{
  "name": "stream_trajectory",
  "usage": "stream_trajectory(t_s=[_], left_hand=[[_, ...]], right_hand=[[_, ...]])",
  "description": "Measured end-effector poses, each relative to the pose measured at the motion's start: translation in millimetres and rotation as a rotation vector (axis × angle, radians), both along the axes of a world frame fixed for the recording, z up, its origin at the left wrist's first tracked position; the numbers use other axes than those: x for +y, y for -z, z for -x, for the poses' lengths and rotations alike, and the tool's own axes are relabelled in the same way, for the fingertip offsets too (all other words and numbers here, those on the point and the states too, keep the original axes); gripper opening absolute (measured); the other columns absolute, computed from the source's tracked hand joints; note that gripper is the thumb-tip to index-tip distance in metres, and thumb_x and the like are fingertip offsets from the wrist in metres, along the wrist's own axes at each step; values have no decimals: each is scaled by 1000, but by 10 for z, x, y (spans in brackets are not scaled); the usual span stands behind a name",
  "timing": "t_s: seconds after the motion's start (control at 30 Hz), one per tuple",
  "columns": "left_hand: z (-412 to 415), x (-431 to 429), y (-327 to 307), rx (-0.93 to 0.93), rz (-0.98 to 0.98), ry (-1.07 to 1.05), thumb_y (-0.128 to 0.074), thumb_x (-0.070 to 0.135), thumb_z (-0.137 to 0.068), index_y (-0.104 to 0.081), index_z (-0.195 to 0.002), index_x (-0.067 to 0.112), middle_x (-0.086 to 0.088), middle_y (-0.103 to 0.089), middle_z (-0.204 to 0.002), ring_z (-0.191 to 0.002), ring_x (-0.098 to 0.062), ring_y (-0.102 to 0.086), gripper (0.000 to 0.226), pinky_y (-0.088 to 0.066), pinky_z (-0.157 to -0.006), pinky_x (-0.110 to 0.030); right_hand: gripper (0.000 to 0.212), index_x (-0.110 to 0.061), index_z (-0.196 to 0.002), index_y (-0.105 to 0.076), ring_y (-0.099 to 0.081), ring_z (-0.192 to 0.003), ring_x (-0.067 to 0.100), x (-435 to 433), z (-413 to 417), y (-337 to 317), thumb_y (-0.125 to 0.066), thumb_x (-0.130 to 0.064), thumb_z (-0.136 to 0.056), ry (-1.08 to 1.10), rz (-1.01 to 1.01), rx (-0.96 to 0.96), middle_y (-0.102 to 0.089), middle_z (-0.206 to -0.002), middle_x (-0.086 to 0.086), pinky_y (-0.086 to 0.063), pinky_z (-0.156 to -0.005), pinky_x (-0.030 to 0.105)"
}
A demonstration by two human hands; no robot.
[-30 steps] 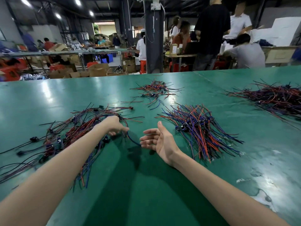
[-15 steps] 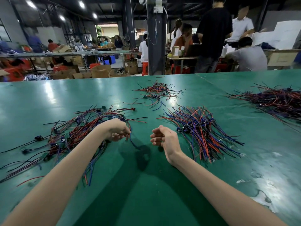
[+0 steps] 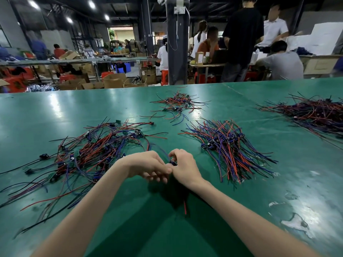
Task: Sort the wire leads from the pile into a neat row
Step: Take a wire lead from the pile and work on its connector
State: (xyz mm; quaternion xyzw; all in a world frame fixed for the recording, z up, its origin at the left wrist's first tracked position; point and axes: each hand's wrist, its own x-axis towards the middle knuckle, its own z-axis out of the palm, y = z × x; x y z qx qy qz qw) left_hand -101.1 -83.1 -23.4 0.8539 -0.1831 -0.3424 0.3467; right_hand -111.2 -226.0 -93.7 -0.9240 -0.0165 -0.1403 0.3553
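A tangled pile of red, blue and black wire leads [image 3: 89,154] spreads over the left of the green table [image 3: 185,229]. To the right lies a tidier bundle of leads [image 3: 228,145] with their dark connectors lined up. My left hand [image 3: 148,166] and my right hand [image 3: 182,166] meet between the two. Together they pinch one wire lead [image 3: 171,162] at its small dark connector. Its blue wire arcs up and left; a red end [image 3: 185,208] hangs below my right wrist.
A small loose heap of leads [image 3: 178,104] lies further back, and a larger dark heap [image 3: 315,114] sits at the right edge. Worn white patches [image 3: 295,221] mark the table at the right. Behind the table are a pillar, several people and cardboard boxes.
My left hand drew one lead out of the tangled pile toward the middle. My right hand, open a second ago, curled and came in to pinch the same lead.
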Motion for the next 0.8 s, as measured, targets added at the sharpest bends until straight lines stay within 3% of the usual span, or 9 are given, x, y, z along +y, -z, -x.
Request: stream_trajectory(t_s=[0.1,0.17,0.23,0.3,0.5,0.6,0.7,0.8], left_hand=[[-87,-29,56,-136,58,-255,-56,15,-93,-64,-73,7,-1,-64,-62,-43,-6,-48,22,-35,-38,-14],[-112,-61,116,-167,152,-389,-55,18,-94,-64,-75,4,-4,-63,-63,-44,-9,-47,25,-36,-37,-14],[-114,-94,179,-169,245,-441,-58,25,-94,-66,-78,3,-5,-62,-64,-47,-10,-49,29,-39,-39,-15],[-100,-121,244,-141,377,-469,-60,27,-93,-68,-77,5,-5,-62,-67,-50,-9,-49,28,-40,-42,-15],[-108,-100,370,-96,723,-633,-68,12,-85,-69,-81,10,2,-65,-63,-56,-6,-57,5,-45,-51,-15],[-126,-82,393,-98,786,-692,-69,8,-83,-67,-78,12,4,-63,-59,-56,-6,-54,7,-46,-53,-14],[-118,-85,426,-130,810,-685,-69,4,-82,-66,-76,10,2,-60,-57,-53,-9,-48,9,-41,-51,-15],[-102,-90,435,-147,830,-692,-72,6,-80,-65,-76,10,3,-60,-56,-51,-9,-46,9,-39,-54,-18]], right_hand=[[31,-7,-110,-64,-57,-79,17,-62,-32,-31,-71,-12,-81,4,-124,18,-66,-95,8,-46,-81,26],[30,-8,-106,-65,-54,-69,10,-104,-42,-75,-75,-7,-78,-17,-374,67,-65,-83,3,-46,-74,20],[30,-11,-98,-62,-57,-70,13,-116,-27,-107,-76,2,-75,-75,-646,120,-63,-80,4,-48,-72,23],[33,-14,-93,-59,-58,-72,15,-105,-17,-123,-76,6,-72,-132,-798,138,-63,-81,7,-49,-72,26],[36,-10,-94,-54,-57,-59,10,-35,27,-171,-77,6,-71,-151,-893,163,-59,-77,4,-51,-58,21],[28,-5,-93,-53,-54,-56,12,-13,52,-209,-72,7,-77,-152,-982,251,-53,-77,6,-52,-53,23],[12,-6,-82,-58,-50,-55,13,-4,90,-259,-68,-8,-85,-186,-975,341,-54,-69,5,-52,-53,25],[20,-5,-75,-61,-48,-51,16,-14,108,-273,-68,-18,-87,-180,-960,346,-56,-62,6,-50,-53,27]])
